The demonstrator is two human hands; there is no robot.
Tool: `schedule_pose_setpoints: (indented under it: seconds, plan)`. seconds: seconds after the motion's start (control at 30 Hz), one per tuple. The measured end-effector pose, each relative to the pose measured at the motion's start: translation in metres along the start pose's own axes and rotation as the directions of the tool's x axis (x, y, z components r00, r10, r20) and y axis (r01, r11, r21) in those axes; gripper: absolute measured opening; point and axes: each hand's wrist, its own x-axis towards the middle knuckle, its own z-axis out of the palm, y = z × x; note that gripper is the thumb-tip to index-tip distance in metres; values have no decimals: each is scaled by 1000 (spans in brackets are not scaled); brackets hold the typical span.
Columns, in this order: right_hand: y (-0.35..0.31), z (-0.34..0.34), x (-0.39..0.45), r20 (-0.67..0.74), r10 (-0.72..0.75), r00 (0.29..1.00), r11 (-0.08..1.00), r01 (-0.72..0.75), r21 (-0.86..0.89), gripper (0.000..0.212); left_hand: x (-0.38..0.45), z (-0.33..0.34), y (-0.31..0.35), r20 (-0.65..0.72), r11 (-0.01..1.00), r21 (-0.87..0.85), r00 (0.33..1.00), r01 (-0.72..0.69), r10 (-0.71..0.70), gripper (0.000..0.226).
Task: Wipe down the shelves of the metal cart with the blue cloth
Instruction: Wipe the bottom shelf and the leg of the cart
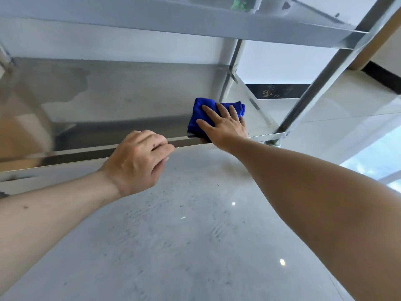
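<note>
The metal cart's lower shelf (pixel 121 92) is shiny steel and fills the upper left. A folded blue cloth (pixel 196 114) lies on it near the right front corner. My right hand (pixel 223 124) presses flat on the cloth with straight fingers. My left hand (pixel 138 159) grips the shelf's front rim (pixel 65 157), fingers curled over the edge. An upper shelf (pixel 173 20) runs across the top of the view.
A cart leg (pixel 325 79) slants up at the right, with a caster (pixel 275 143) below the corner. Glossy grey floor tiles (pixel 195 235) spread beneath. A white wall with dark baseboard (pixel 277 91) stands behind the cart.
</note>
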Motion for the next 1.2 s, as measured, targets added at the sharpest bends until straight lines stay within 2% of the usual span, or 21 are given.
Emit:
schedule_pose_setpoints:
  seconds: [0.1, 0.17, 0.3, 0.4, 0.5, 0.6, 0.7, 0.77, 0.83, 1.0, 1.2]
  plan:
    - [47, -8, -7, -44, 203, 978, 977, -199, 75, 65, 7, 11, 7, -37, 1000, 3, 999, 21, -21, 19]
    - [68, -10, -19, -73, 287, 955, 952, -275, 136, 65, 6, 16, 10, -41, 1000, 19, 999, 0, 0, 23]
    - [74, -10, -31, -104, 343, 933, 924, -316, 217, 63, 2, 17, 10, -20, 999, 26, 999, -38, 39, 27]
    - [64, -7, -38, -121, 395, 911, 885, -341, 319, 60, 2, 13, 10, -16, 1000, -4, 1000, -15, 15, 26]
    - [46, 2, -47, -155, 479, 864, 820, -377, 432, 60, -3, 2, 7, -1, 999, -46, 1000, -8, 8, 28]
    - [8, 13, -57, -118, 626, 771, 685, -471, 556, 60, -10, -16, -2, 10, 998, -54, 1000, -14, 15, 28]
    - [-50, 23, -63, -4, 739, 673, 422, -458, 782, 60, -17, -38, -14, 4, 1000, -30, 1000, 10, -10, 26]
    - [-93, 26, -66, 59, 766, 640, 294, -431, 853, 61, -21, -55, -25, -7, 999, -15, 1000, 29, -29, 27]
    - [-136, 27, -69, 119, 777, 618, 212, -435, 875, 63, -26, -71, -36, -27, 998, 12, 998, 61, -61, 27]
    - [-232, 36, -83, 205, 766, 610, 109, -437, 893, 67, -54, -118, -57, -65, 990, 60, 990, 130, -126, 30]
    - [-324, 54, -115, 226, 701, 676, 41, -355, 934, 69, -114, -176, -79, -22, 976, 125, 984, 179, -178, 30]
